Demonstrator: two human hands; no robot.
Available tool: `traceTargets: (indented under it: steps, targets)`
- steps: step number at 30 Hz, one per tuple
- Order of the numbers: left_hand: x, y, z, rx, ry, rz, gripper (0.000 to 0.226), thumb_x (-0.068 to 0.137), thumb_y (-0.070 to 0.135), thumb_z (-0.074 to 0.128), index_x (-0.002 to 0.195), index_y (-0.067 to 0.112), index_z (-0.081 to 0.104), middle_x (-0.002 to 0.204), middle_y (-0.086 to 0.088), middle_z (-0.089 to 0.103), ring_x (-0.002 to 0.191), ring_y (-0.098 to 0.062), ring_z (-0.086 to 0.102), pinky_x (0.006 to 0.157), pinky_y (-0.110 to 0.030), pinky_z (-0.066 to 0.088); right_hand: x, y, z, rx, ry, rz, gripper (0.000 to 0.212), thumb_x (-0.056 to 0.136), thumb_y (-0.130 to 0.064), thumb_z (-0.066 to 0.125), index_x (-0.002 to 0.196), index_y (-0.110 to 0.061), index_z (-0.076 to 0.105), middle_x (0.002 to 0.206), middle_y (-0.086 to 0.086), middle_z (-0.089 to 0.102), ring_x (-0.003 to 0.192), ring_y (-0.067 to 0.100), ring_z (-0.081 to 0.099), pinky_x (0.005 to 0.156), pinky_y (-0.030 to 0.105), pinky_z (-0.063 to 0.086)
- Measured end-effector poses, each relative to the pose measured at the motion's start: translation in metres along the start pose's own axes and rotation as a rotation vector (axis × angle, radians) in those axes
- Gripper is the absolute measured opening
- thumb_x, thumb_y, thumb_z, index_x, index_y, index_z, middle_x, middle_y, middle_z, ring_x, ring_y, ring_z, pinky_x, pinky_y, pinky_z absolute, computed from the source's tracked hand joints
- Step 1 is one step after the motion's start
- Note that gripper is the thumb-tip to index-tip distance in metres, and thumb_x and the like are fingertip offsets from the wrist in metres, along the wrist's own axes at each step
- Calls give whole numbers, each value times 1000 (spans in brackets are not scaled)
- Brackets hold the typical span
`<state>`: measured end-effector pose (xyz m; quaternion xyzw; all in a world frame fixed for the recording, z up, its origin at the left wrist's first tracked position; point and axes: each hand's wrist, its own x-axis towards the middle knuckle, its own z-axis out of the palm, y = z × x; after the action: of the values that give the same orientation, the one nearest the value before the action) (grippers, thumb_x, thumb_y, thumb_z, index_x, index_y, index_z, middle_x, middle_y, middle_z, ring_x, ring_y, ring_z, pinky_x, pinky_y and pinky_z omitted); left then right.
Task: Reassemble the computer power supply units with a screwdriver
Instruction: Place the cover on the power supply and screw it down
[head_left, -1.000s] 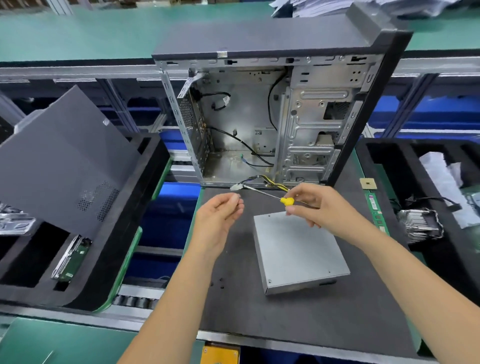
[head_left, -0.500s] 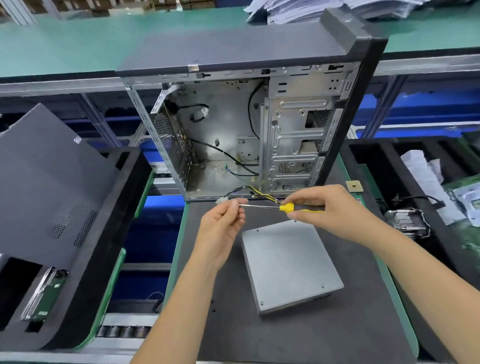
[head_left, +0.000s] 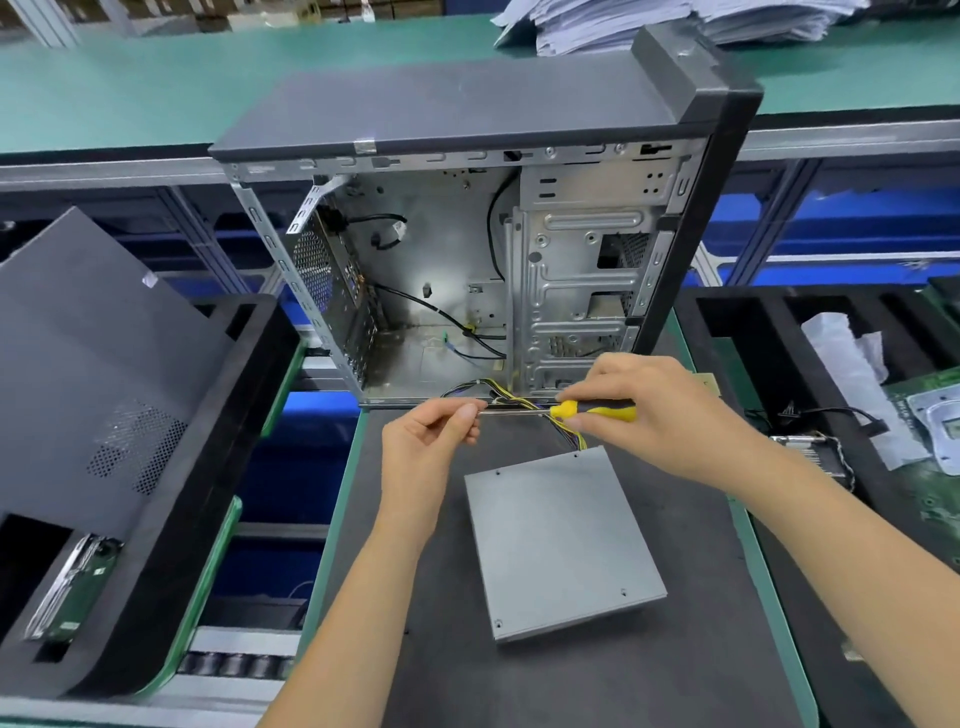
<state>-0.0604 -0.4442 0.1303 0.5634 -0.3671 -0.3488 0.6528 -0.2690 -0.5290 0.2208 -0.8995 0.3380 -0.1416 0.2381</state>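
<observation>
Reassembly barely begun, by the look of it. Left of the PSU (head_left: 563, 540): side panel (head_left: 98, 364) off and leaning on a foam tray. Beyond the PSU: case (head_left: 467, 249) upright and open, inside gutted apart from a few loose cables, top rear bay vacant. PSU itself out of the case, flat on the bench (head_left: 675, 665), just in front of the opening; long axis running near-to-far, slightly skewed, wire bundle (head_left: 519, 400) leaving its far end towards the case floor. Still to do, probably: seat it in the bay, drive the screws, refit the panel.

Above the PSU's far-left corner: left hand (head_left: 426, 447) pinching the tip end of the screwdriver (head_left: 561, 411), perhaps loading a screw, too small to tell. Screwdriver lying level, shaft pointing left, yellow-black handle to the right. Above the far-right corner: right hand (head_left: 654, 415) curled round that handle.
</observation>
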Motion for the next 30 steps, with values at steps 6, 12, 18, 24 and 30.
traceTargets:
  steps: [6, 12, 18, 24, 30]
  targets:
    - [2, -3, 5, -64, -15, -7, 24, 94, 10, 61, 88, 25, 79, 78, 2, 70, 70, -9, 59, 71, -20, 51, 12, 0, -8, 269, -96, 111, 12, 82, -37, 69, 93, -33, 65, 76, -10, 68, 79, 5, 63, 83, 36, 52]
    - [0, -9, 0, -60, -65, -54, 20, 93, 25, 59, 101, 22, 77, 79, -1, 65, 75, -12, 59, 72, -22, 50, 22, 0, -15, 244, -170, 119, 16, 77, -32, 76, 87, -36, 63, 87, -14, 70, 89, 0, 63, 86, 41, 52]
    - [0, -9, 1, -181, -21, -108, 19, 89, 24, 61, 91, 17, 79, 76, -5, 64, 70, -12, 59, 70, -23, 50, 29, -1, -18, 230, -190, 96, 14, 77, -31, 75, 86, -35, 64, 83, -14, 71, 86, 4, 63, 87, 43, 51]
    - [1, -7, -1, -262, -21, -108, 19, 84, 23, 63, 90, 14, 79, 73, -3, 66, 68, -11, 59, 68, -20, 51, 33, -3, -19, 202, -173, 76, 9, 77, -32, 74, 84, -33, 68, 83, -15, 69, 86, 3, 62, 85, 41, 51]
    - [6, -6, -4, -221, 23, -69, 12, 83, 19, 67, 84, 18, 79, 70, -2, 68, 65, -13, 60, 69, -21, 51, 37, -9, -25, 37, -140, 26, 20, 84, -44, 63, 93, -31, 76, 77, -18, 67, 80, 1, 59, 74, 33, 51]
